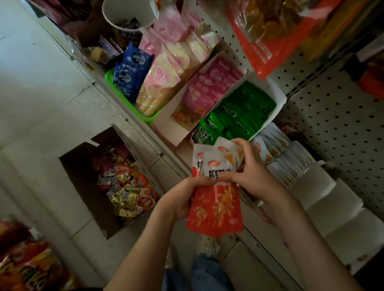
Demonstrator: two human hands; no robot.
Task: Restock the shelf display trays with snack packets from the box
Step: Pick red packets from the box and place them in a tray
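My left hand (pixel 182 200) and right hand (pixel 254 175), fingers curled, together grip a bunch of red-and-white packets (pixel 214 207) over the front edge of the shelf (pixel 155 148). Step in hand, as I judge it: squaring the bunch before loading. Just beyond the right hand stands a row of matching packets (pixel 275 148), filed upright, beside the tray of green packets (pixel 278 98). The box (pixel 79 176) sits on the floor to the left, with mixed packets in it. The next move calls for turning the bunch to match the row and sliding it in upright without toppling its neighbours.
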